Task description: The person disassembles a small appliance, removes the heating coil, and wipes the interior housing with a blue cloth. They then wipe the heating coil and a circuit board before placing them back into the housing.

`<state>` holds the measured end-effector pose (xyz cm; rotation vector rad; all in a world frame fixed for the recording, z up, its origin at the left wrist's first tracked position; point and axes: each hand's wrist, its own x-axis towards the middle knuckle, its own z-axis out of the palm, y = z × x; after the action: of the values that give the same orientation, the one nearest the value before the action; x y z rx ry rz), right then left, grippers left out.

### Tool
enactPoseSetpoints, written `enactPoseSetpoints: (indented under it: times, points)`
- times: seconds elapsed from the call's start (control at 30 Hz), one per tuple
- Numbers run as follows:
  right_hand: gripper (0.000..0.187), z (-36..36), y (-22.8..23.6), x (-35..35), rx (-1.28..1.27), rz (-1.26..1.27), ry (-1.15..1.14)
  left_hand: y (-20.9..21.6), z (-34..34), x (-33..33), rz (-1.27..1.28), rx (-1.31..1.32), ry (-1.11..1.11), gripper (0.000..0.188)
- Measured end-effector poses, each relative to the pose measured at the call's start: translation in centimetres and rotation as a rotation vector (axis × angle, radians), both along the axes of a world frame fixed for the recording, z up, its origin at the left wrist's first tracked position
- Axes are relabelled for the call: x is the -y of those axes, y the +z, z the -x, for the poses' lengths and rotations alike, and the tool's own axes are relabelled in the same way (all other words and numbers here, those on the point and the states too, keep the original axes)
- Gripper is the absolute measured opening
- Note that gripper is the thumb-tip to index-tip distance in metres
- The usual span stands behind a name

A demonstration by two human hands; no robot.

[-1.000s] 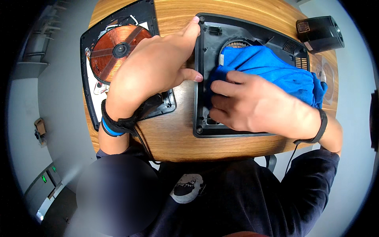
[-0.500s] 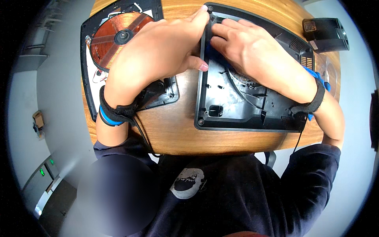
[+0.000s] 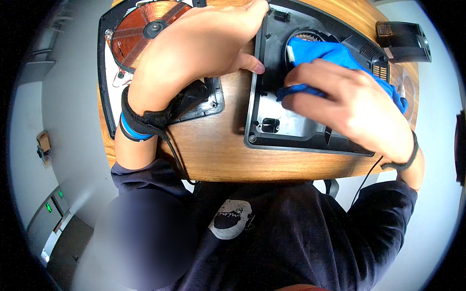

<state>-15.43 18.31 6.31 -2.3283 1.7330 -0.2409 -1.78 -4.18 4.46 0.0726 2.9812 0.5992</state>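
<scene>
An open black plastic induction cooker housing [image 3: 291, 141] lies on the wooden table, its ribbed inside facing up. My left hand [image 3: 204, 46] grips its left edge, thumb on the near part of the rim and fingers reaching to the far corner. My right hand [image 3: 352, 99], slightly blurred, is over the middle of the housing. Bunched in its fingers is a blue cloth [image 3: 323, 51], whose loose part drapes across the round vent ring and past the right edge. My right hand hides part of the housing floor.
To the left lies another cooker part [image 3: 213, 104] with a round copper coil [image 3: 130, 46], partly hidden by my left arm. A black box-shaped object [image 3: 403, 41] stands at the back right. Clear plastic [image 3: 410, 82] lies by the table's right edge. A thin cable [image 3: 366, 178] hangs below my right wrist.
My right hand has moved from the housing's far left area toward me and to the right, with the cloth. More of the cloth now shows. My left hand keeps its hold on the edge.
</scene>
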Motion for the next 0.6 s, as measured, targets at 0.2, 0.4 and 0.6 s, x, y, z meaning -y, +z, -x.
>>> enactPoseSetpoints:
  times: [0.2, 0.4, 0.6]
  points:
    - [0.035, -2.9, 2.2, -0.9, 0.456, -0.054, -0.096, -2.2, 0.8, 0.6, -0.014, -0.01, 0.025, 0.101]
    - [0.044, -4.1, -3.4, -1.9, 0.313, -0.149, 0.062, -1.0, 0.6, 0.3, -0.027, -0.003, -0.001, 0.104]
    - [0.025, -4.8, -4.9, -2.6, 0.085, -0.029, 0.101, -0.6, 0.4, 0.3, -0.042, -0.029, -0.024, 0.103]
